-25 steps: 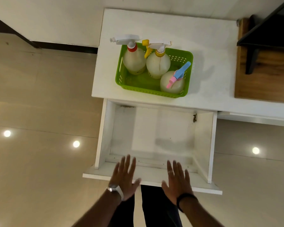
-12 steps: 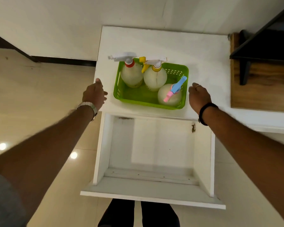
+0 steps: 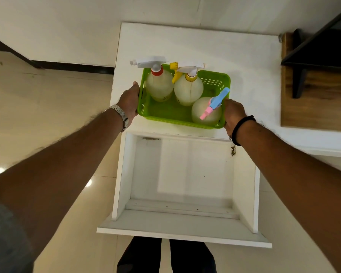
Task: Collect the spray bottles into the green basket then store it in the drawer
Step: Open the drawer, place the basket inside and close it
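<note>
A green basket sits on the white cabinet top, near its front edge. Three spray bottles stand in it: one with a white head and red collar, one with a yellow nozzle and collar, and a round one with a blue and pink trigger. My left hand grips the basket's left wall. My right hand grips its right wall. Below the basket the white drawer is pulled out, with nothing inside.
A wooden board with a black metal frame lies on the top at the right. Glossy beige floor tiles spread to the left. My dark trouser legs stand against the drawer front.
My hands left the drawer front, reached up to either side of the basket, and have now closed on its two side walls.
</note>
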